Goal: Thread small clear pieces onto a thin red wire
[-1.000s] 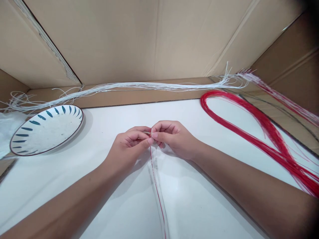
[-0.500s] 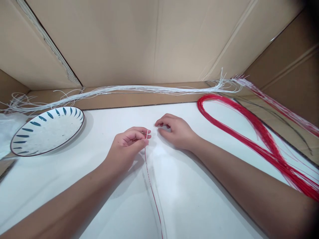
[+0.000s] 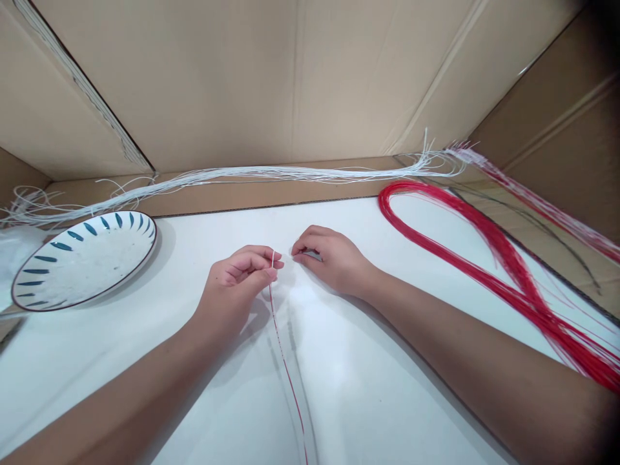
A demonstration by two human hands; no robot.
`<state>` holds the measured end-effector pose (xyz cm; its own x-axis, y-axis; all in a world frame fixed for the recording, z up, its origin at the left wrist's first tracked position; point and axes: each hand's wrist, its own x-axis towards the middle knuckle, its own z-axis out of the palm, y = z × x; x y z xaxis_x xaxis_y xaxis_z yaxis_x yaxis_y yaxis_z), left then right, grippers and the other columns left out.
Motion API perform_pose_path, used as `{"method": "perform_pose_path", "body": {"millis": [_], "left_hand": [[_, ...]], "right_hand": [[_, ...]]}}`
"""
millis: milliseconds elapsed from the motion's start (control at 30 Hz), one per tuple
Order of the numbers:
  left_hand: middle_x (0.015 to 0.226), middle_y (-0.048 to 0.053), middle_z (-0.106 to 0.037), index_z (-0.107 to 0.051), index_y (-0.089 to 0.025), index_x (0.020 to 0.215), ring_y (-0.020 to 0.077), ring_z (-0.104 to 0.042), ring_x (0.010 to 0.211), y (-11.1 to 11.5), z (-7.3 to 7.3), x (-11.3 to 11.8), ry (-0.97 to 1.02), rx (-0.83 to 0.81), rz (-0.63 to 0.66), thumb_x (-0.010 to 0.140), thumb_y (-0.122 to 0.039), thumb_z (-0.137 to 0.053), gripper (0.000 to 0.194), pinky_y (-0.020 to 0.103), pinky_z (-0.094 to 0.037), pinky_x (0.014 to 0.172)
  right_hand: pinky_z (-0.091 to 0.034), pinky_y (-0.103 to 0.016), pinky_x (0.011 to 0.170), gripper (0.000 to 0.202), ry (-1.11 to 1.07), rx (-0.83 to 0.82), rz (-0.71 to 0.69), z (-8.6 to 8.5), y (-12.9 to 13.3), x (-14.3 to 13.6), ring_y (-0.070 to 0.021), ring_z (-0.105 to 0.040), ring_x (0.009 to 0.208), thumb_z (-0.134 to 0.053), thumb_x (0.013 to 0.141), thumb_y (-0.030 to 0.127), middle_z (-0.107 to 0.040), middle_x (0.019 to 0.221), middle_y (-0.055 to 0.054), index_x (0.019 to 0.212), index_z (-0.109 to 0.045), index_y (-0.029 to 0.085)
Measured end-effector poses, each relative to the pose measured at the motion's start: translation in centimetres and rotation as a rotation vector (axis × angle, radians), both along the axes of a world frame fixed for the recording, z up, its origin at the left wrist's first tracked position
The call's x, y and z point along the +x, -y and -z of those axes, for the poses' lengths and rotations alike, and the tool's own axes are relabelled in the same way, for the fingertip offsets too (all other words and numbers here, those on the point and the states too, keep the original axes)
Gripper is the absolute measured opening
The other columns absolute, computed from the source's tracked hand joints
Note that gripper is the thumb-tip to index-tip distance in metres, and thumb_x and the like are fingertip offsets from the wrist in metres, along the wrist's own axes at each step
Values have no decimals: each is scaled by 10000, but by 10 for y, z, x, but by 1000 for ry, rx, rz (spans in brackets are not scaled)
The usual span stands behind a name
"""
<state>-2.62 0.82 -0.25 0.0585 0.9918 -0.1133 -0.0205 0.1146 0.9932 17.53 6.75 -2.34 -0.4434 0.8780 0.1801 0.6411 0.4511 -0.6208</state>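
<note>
My left hand (image 3: 237, 278) is closed in a pinch on a thin cord (image 3: 285, 361), thumb against fingers. White at the fingertips, the cord turns red with white flecks below them. It trails down across the white tabletop (image 3: 378, 400) and out of view at the bottom. My right hand (image 3: 332, 258) hovers just to the right of the left fingertips, with its thumb and index finger pressed together. Whatever that pinch holds, if anything, is too small to make out. A narrow gap separates the two hands.
A white plate (image 3: 97, 265) with blue-green dashes stands at the left beside a clear plastic bag (image 3: 17, 258). White cords (image 3: 271, 173) run along the back by the cardboard wall (image 3: 217, 77). A looped red bundle (image 3: 436, 248) lies right, near red-and-white cords (image 3: 542, 200).
The whole view has shifted slightly. My right thumb and index finger have closed from a loose curl into a pinch. The left hand keeps its hold on the cord.
</note>
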Motion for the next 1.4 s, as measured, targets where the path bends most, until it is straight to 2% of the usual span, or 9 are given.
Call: {"method": "perform_pose_path", "body": {"millis": [167, 300, 433, 533, 633, 767, 933, 1167, 1400], "left_hand": [[1106, 47, -653, -686, -193, 600, 219, -641, 1052, 0, 0, 0, -10, 0, 7, 791, -223, -749, 203, 320, -479, 795], [1243, 53, -669, -681, -198, 601, 260, -638, 1153, -1, 1, -1, -18, -13, 24, 797, -248, -755, 216, 406, -482, 952], [1349, 50, -672, -678, -199, 610, 281, -641, 1201, -2, 4, -2, 12, -21, 57, 808, -241, -750, 215, 506, -433, 1089], [1333, 52, -689, -679, -205, 621, 293, -619, 1257, -2, 5, -2, 10, 4, 79, 820, -238, -747, 213, 528, -410, 1122], [1316, 57, -700, -669, -202, 608, 289, -637, 1233, -1, 4, -1, 12, 2, 100, 817, -228, -738, 222, 519, -427, 1111], [1307, 66, -702, -659, -194, 599, 304, -653, 1224, 0, 2, 1, 9, 0, 120, 804, -204, -729, 216, 504, -452, 1082], [1267, 79, -705, -660, -180, 601, 288, -696, 1123, -1, 1, 2, 10, 17, 150, 788, -203, -736, 203, 471, -480, 1018], [1250, 87, -712, -624, -166, 572, 245, -711, 990, 1, -2, 4, 36, 23, 176, 772, -178, -709, 217, 373, -506, 825], [1190, 86, -729, -628, -164, 573, 203, -683, 933, 0, -4, 5, 19, 21, 185, 772, -168, -697, 210, 328, -491, 762]], "right_hand": [[-466, -354, 844, 141, -3, -14, 0, 0, 0, 0, -209, -633, 947, -608, 946, 145, -712, 1012, -67, 894, -733, 181], [-460, -327, 779, 118, -241, -2, 2, -1, 4, -3, -186, -616, 888, -614, 929, 158, -696, 951, -57, 891, -720, 192], [-481, -303, 729, 96, -623, -291, -48, -3, 12, -8, -154, -627, 799, -679, 915, 288, -710, 895, -33, 906, -705, 196], [-502, -276, 691, 125, -814, -497, -91, -6, 15, -11, -122, -623, 722, -757, 860, 294, -721, 843, -22, 869, -709, 179], [-509, -258, 645, 152, -945, -596, -95, -7, 16, -12, -99, -600, 643, -822, 811, 285, -728, 790, -14, 849, -728, 172], [-537, -241, 669, 136, -1038, -686, -108, -5, 15, -13, -96, -645, 668, -843, 806, 254, -756, 786, -19, 878, -764, 171], [-539, -214, 673, 64, -1025, -704, -133, -3, 16, -12, -85, -672, 685, -817, 832, 205, -776, 794, -19, 883, -794, 174], [-534, -231, 688, 46, -1001, -712, -159, -3, 17, -12, -91, -658, 692, -807, 841, 204, -777, 793, -19, 884, -818, 191], [-515, -238, 706, 50, -963, -708, -158, -3, 17, -11, -88, -641, 709, -807, 840, 211, -770, 793, -7, 886, -826, 207]]}}
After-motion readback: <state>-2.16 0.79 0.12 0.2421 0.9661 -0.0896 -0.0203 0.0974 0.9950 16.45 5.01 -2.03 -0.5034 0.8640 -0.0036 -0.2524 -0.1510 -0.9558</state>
